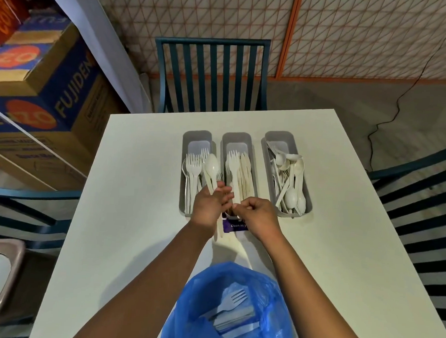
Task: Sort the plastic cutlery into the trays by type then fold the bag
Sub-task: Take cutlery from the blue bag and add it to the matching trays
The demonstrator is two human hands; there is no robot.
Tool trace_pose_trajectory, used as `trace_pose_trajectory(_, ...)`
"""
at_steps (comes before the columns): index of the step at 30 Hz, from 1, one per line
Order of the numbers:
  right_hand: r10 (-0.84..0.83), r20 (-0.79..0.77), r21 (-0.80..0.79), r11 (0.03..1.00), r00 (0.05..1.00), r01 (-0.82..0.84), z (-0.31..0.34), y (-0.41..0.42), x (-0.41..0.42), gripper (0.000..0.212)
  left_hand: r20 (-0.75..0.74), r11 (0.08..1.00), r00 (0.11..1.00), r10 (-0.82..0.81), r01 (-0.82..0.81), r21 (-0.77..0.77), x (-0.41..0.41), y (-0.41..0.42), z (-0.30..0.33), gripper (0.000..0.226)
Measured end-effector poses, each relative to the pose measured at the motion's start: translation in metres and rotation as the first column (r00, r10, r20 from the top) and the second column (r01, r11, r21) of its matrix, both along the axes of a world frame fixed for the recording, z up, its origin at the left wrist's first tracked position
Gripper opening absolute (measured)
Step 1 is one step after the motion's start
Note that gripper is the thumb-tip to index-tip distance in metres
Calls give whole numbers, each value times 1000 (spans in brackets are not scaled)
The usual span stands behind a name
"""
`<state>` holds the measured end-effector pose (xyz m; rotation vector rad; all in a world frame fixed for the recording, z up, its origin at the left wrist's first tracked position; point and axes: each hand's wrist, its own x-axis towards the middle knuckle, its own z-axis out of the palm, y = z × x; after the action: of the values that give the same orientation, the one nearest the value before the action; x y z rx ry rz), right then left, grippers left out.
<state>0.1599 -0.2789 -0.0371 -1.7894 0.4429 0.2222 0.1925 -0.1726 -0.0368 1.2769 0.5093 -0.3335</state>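
Three grey trays stand side by side on the white table point(136, 216). The left tray point(196, 136) holds forks, the middle tray point(236, 139) holds knives, the right tray point(279, 138) holds spoons. My left hand point(209, 207) grips a bunch of cutlery over the trays' near ends, with a spoon point(211, 168) and a fork point(233, 161) sticking up from it. My right hand point(255, 215) pinches a piece in that bunch, right beside the left hand. A blue plastic bag point(235, 311) lies open at the near edge with a fork point(233, 301) and more cutlery inside.
A small purple card point(235, 225) with white print lies under my hands. Teal slatted chairs stand at the far side point(211, 72), at the right point(421, 205) and at the left point(28, 210). Cardboard boxes point(52, 103) are stacked at the left.
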Motion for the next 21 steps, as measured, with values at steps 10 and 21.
trace_pose_trajectory(10,101,-61,-141,984,993,-109,2,36,51,36,-115,983,977,178,-171,69,-4,48,-14,12)
trace_pose_trajectory(21,147,-197,-264,944,969,-197,24,55,140,23,-143,982,971,191,-188,28,-1,77,-13,20)
